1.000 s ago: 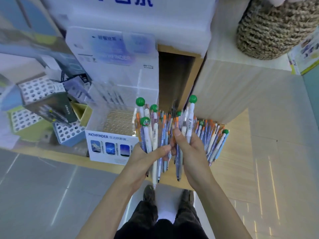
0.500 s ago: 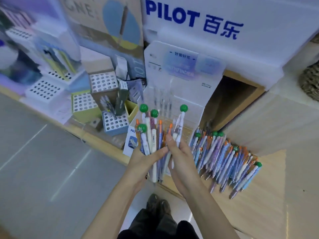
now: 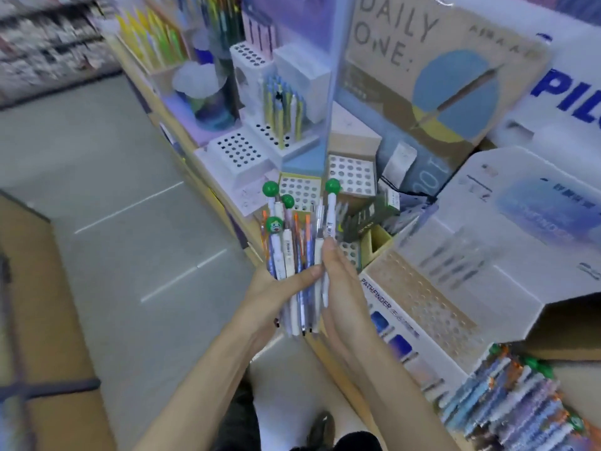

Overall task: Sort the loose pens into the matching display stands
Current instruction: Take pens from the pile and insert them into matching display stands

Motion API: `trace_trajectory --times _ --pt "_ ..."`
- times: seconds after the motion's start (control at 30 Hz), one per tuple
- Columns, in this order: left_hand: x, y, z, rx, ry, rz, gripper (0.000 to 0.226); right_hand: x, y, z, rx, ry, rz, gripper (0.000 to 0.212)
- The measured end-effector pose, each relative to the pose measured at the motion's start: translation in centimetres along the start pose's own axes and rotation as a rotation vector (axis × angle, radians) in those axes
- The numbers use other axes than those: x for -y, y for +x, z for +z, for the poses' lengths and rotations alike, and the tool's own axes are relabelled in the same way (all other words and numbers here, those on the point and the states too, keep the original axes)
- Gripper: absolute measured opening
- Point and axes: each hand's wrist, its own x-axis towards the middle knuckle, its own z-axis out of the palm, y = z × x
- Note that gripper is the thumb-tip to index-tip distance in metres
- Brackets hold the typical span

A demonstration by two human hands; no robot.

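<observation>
My left hand (image 3: 276, 292) grips an upright bundle of pens (image 3: 294, 249), some white with green ball tops, others blue with orange clickers. My right hand (image 3: 341, 284) holds a white green-topped pen (image 3: 330, 219) at the bundle's right side, fingers against its barrel. A heap of loose pens (image 3: 523, 398) lies on the wooden counter at the lower right. Display stands with hole grids stand behind: a white stepped stand (image 3: 240, 154) with several yellow-blue pens (image 3: 283, 109), small perforated blocks (image 3: 353, 174), and the white PATHFINDER stand (image 3: 432, 301).
A brown DAILY ONE carton (image 3: 432, 60) and a white PILOT box (image 3: 566, 102) rise behind the stands. A dark green pen box (image 3: 367, 219) sits by a yellow holder. Grey tiled floor (image 3: 107, 196) spreads to the left, with my shoes below.
My view has swung left along the shelf; the loose pen heap slid to the lower right and more stands came into sight. Both hands keep their hold on the bundle.
</observation>
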Motion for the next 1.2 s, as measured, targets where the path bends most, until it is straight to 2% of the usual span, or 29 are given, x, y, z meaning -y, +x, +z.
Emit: trace_trajectory --times 0.1,0.13,0.3,0.43,0.6,0.73,0.83,0.87,0.93,1.07,1.2 --pt "-2.5 2.6 -4.2 -0.024 0.008 0.043 0.025 -0.5 3.2 4.9 0.074 0.083 0.021 0.036" --pt "-3.3 3.6 -5.7 -0.036 0.012 0.054 0.025 -0.6 4.3 6.8 0.105 0.102 0.016 0.028" --pt "-8.5 8.9 -13.5 -0.051 -0.044 0.083 0.03 -1.3 9.8 16.8 0.102 0.083 -0.116 0.026" --pt "-12.1 13.3 -19.5 -0.06 -0.027 0.069 0.036 -1.6 14.4 22.6 0.157 0.125 -0.105 0.024" --pt "-15.4 18.6 -24.1 -0.08 0.024 0.058 0.031 -1.8 19.7 28.2 0.052 0.039 -0.094 0.019" --pt "-18.1 23.9 -27.5 -0.099 0.059 0.044 0.028 -0.6 24.7 32.4 0.013 0.124 -0.007 0.035" --pt "-20.0 27.8 -29.5 -0.087 0.027 0.036 0.021 0.1 28.7 35.2 -0.017 0.023 -0.099 0.034" --pt "-20.8 29.4 -30.4 -0.083 0.013 0.037 0.026 0.3 30.4 36.1 -0.024 -0.023 -0.118 0.033" --pt "-22.9 32.5 -32.1 -0.083 0.012 0.028 0.034 1.0 33.9 37.5 0.018 -0.08 -0.116 0.029" --pt "-27.3 38.3 -35.2 -0.214 0.05 0.02 0.019 3.6 40.6 40.6 0.103 -0.154 -0.134 0.024" --pt "-31.6 43.5 -38.3 -0.235 0.116 0.051 0.023 6.3 46.2 45.0 0.196 -0.274 -0.16 0.013"
